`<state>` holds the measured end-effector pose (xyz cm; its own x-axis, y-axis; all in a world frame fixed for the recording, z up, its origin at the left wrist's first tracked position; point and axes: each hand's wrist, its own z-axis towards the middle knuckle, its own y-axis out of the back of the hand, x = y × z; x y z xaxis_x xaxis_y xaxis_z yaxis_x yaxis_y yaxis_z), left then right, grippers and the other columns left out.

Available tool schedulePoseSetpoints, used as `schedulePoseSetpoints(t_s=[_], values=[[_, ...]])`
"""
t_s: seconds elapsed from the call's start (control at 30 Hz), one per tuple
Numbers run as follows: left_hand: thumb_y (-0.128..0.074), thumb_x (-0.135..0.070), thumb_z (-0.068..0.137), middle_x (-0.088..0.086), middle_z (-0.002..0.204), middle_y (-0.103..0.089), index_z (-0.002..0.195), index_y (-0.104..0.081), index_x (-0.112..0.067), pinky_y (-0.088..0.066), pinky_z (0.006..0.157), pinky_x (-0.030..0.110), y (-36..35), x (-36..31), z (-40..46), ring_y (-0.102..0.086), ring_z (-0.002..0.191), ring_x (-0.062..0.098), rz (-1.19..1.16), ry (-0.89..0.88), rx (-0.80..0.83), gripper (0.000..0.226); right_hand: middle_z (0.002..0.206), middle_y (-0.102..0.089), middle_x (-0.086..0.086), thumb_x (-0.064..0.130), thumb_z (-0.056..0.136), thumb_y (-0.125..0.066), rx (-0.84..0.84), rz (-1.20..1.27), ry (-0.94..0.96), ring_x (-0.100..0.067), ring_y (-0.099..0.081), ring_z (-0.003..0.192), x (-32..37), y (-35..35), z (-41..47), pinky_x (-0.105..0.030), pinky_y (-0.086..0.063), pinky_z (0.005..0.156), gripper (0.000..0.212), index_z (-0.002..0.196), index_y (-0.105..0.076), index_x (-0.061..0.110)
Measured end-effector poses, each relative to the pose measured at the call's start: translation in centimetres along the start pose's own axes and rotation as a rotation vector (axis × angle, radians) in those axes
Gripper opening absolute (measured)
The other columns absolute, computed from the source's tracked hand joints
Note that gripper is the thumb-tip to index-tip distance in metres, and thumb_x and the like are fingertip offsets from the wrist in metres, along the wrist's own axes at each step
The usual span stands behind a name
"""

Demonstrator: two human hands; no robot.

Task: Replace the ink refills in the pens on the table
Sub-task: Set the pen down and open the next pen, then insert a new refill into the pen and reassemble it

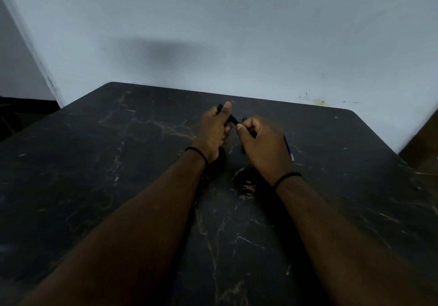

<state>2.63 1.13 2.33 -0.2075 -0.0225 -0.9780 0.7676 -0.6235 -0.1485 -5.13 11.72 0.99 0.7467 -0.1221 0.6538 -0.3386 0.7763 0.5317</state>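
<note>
Gripping one black pen (233, 119) above the dark table (118, 163), left hand (213, 132) and right hand (260, 144) each clasp an end, seemingly mid-swap, while another pen (288, 149) waits beside the right hand.

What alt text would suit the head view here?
Both hands grip one black pen above a dark marbled table, left hand and right hand at opposite ends. A thin refill lies beside the right hand.
</note>
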Motion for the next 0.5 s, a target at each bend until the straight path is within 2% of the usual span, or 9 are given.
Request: schedulePoseSetpoints(t_s=[0.13, 0.23, 0.3, 0.4, 0.43, 0.5], values=[[-0.045, -0.043, 0.101, 0.004, 0.061, -0.045, 0.080, -0.049, -0.015, -0.024, 0.038, 0.020, 0.1, 0.3, 0.3, -0.030, 0.044, 0.010, 0.045, -0.016, -0.044, 0.034, 0.072, -0.064, 0.007, 0.035, 0.093, -0.058, 0.011, -0.086, 0.049, -0.007, -0.060, 0.066, -1.1, 0.0, 0.3, -0.034, -0.053, 0.065, 0.019, 0.079, -0.065, 0.024], [-0.038, -0.052, 0.100, 0.003, 0.066, -0.049, 0.088, -0.053, -0.010, -0.032, 0.045, 0.021, -0.4, 1.1, 0.8, -0.037, 0.048, 0.008, 0.145, -0.066, -0.119, 0.047, 0.067, -0.063, 0.014, 0.041, 0.093, -0.056, -0.135, -0.062, -0.051, 0.001, -0.058, 0.062, -1.7, 0.1, 0.5, -0.021, -0.046, 0.055, 0.019, 0.080, -0.064, 0.030], [-0.039, -0.054, 0.099, 0.003, 0.068, -0.050, 0.082, -0.053, -0.008, -0.036, 0.055, 0.027, -0.8, 1.9, 1.2, -0.045, 0.057, 0.013, 0.418, -0.149, -0.155, 0.051, 0.069, -0.060, 0.017, 0.042, 0.092, -0.057, -0.246, -0.064, -0.123, -0.001, -0.057, 0.064, -2.0, 0.4, 0.6, -0.021, -0.045, 0.059, 0.015, 0.081, -0.061, 0.033], [-0.046, -0.053, 0.096, 0.000, 0.059, -0.049, 0.060, -0.046, -0.019, -0.035, 0.053, 0.028, -2.1, 3.0, 1.3, -0.058, 0.059, 0.022, 0.994, -0.272, -0.064, 0.050, 0.083, -0.068, 0.004, 0.037, 0.091, -0.062, -0.322, -0.084, -0.172, -0.017, -0.064, 0.081, -2.2, 1.1, 1.1, -0.032, -0.053, 0.072, 0.019, 0.085, -0.072, 0.023], [-0.048, -0.055, 0.094, 0.001, 0.059, -0.050, 0.058, -0.046, -0.019, -0.038, 0.053, 0.029, -2.5, 3.3, 1.4, -0.061, 0.063, 0.025, 1.114, -0.291, -0.047, 0.051, 0.082, -0.070, 0.001, 0.035, 0.091, -0.063, -0.344, -0.086, -0.172, -0.019, -0.065, 0.079, -2.2, 1.3, 1.2, -0.031, -0.053, 0.070, 0.020, 0.085, -0.075, 0.020], [-0.051, -0.057, 0.090, 0.005, 0.072, -0.059, 0.067, -0.053, -0.017, -0.045, 0.060, 0.030, -3.0, 3.5, 1.6, -0.064, 0.074, 0.026, 1.229, -0.285, -0.050, 0.046, 0.074, -0.071, 0.001, 0.032, 0.091, -0.064, -0.379, -0.074, -0.164, -0.017, -0.065, 0.069, -2.0, 1.4, 1.1, -0.028, -0.051, 0.063, 0.022, 0.082, -0.077, 0.016]])
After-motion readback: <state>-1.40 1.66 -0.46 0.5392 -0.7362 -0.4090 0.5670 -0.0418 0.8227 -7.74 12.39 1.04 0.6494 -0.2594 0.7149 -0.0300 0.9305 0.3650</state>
